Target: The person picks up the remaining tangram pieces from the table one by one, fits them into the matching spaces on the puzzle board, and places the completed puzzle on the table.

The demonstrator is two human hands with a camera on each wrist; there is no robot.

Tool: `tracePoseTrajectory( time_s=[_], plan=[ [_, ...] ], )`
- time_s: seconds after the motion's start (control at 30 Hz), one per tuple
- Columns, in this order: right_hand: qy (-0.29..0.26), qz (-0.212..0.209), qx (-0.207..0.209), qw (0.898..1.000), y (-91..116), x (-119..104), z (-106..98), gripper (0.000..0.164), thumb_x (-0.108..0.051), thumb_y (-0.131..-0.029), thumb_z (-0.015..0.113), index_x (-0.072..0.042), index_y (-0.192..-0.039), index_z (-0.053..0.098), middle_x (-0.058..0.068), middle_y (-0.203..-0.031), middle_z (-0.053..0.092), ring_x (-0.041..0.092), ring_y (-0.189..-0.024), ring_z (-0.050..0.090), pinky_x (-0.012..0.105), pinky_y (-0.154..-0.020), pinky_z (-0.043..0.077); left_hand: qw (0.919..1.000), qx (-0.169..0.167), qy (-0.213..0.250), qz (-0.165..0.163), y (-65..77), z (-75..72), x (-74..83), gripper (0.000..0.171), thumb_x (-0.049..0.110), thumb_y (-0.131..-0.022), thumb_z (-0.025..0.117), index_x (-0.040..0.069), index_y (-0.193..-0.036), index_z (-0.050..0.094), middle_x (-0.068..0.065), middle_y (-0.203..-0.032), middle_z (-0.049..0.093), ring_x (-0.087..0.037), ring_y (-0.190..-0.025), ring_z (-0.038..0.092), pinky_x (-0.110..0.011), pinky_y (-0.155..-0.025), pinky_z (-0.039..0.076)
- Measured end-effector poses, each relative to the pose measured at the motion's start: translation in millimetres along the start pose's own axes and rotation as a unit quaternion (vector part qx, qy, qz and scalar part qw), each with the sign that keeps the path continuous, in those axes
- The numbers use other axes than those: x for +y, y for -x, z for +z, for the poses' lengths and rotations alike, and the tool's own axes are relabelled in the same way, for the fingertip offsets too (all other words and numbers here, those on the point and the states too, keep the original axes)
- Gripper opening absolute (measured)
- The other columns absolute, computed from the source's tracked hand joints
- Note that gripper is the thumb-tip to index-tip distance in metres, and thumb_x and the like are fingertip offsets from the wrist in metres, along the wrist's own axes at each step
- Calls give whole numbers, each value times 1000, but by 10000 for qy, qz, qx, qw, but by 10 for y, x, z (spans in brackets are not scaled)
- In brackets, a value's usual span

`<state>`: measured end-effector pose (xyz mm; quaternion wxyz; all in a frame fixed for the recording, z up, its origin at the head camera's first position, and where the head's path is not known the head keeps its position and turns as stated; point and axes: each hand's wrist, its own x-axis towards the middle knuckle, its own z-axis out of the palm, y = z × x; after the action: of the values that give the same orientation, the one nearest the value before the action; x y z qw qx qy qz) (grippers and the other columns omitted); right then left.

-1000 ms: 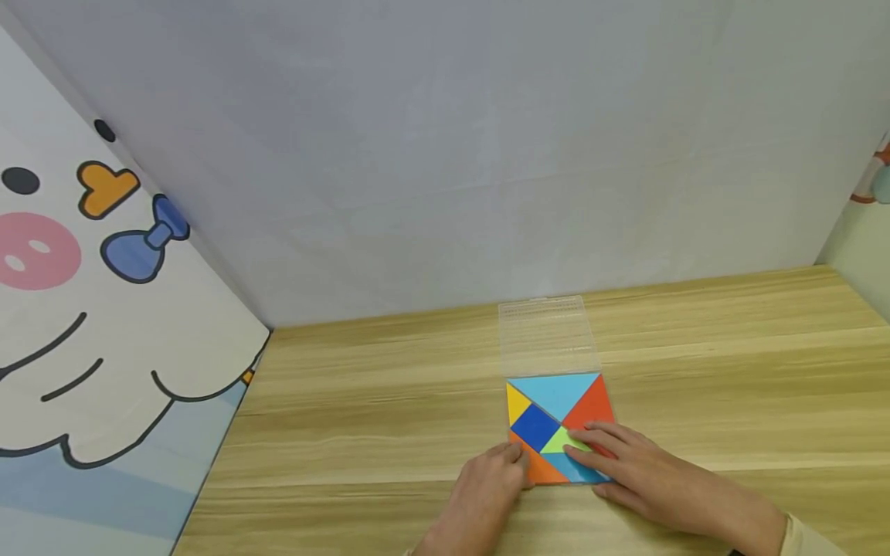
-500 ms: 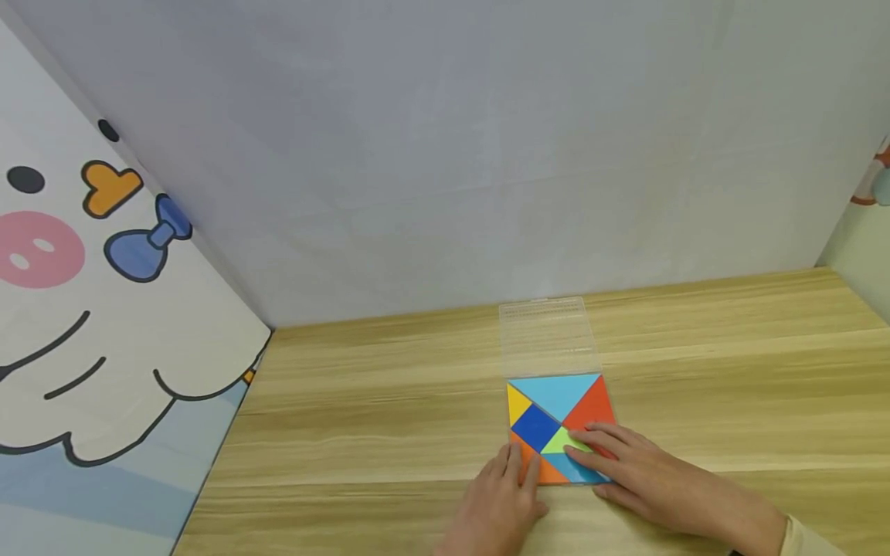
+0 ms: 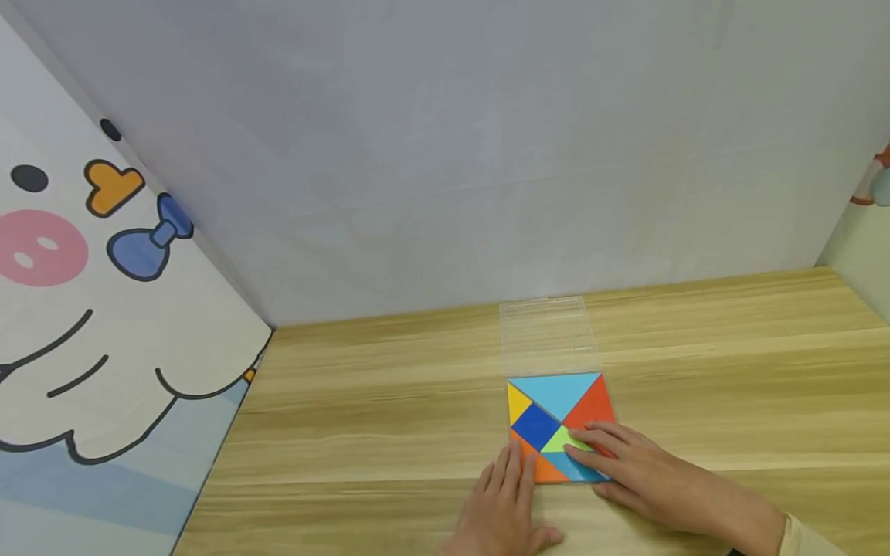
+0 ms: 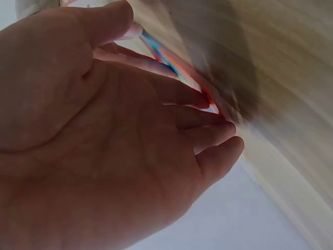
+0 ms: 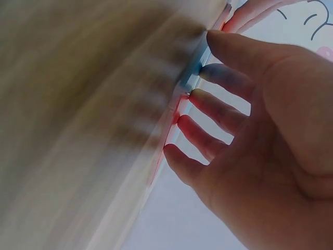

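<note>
Flat tangram pieces form a square in the head view: a light blue triangle (image 3: 558, 392), red triangle (image 3: 591, 405), yellow triangle (image 3: 518, 402), dark blue square (image 3: 536, 427), green piece (image 3: 558, 442), blue piece (image 3: 575, 467) and orange triangle (image 3: 546, 469). At its lower left, my left hand (image 3: 497, 510) touches the orange triangle with extended fingers, thumb out to the side. My right hand (image 3: 647, 479) rests its spread fingertips on the right side, covering parts of the red, green and blue pieces. Both wrist views show the palms, with nothing gripped.
A clear plastic panel (image 3: 549, 337) lies flat directly behind the tangram, its edge against it. Both are on a wood-grain table (image 3: 368, 409). A pale curtain (image 3: 445, 154) stands behind, and a cartoon-printed panel (image 3: 208, 340) borders the left.
My left hand has shifted from the square's left edge toward its lower left corner, its fingers straightening and thumb swinging outward. The right hand and the pieces stay in place.
</note>
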<state>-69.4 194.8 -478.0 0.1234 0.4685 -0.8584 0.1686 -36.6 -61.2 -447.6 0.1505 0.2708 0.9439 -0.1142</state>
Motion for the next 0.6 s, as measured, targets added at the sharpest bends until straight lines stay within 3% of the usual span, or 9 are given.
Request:
tracePoseTrajectory(
  time_s=[0.17, 0.3, 0.4, 0.6],
  plan=[
    [-30, 54, -101, 9999, 3, 1, -6, 48, -33, -103, 64, -13, -146, 58, 8, -147, 54, 31, -125, 52, 48, -93, 51, 9996, -258, -120, -22, -2, -3, -26, 88, 76, -98, 21, 18, -164, 28, -4, -169, 24, -17, -154, 24, -32, -119, 32],
    [-40, 80, -145, 9999, 1, 0, -17, 48, -33, -103, 63, -14, -147, 58, 8, -148, 53, 30, -126, 51, 47, -94, 51, 9990, -215, -391, -80, 5, -5, -27, 84, 74, -99, 16, 22, -164, 27, 1, -169, 24, -15, -154, 22, -31, -119, 30],
    [-51, 76, -161, 9998, 0, 0, -27, 48, -32, -103, 64, -13, -147, 58, 7, -148, 52, 29, -126, 50, 46, -94, 50, 9988, -148, -462, -52, 12, -12, -28, 82, 73, -101, 21, 21, -164, 27, 2, -169, 25, -14, -153, 25, -30, -118, 31],
    [-124, 152, -238, 9995, 3, 1, -31, 50, -33, -103, 64, -13, -148, 55, 6, -149, 51, 27, -127, 49, 45, -95, 49, 9998, -182, -115, 49, 20, -16, -17, 81, 73, -98, 38, 29, -164, 25, -1, -167, 27, -17, -149, 34, -31, -115, 37]
  ],
)
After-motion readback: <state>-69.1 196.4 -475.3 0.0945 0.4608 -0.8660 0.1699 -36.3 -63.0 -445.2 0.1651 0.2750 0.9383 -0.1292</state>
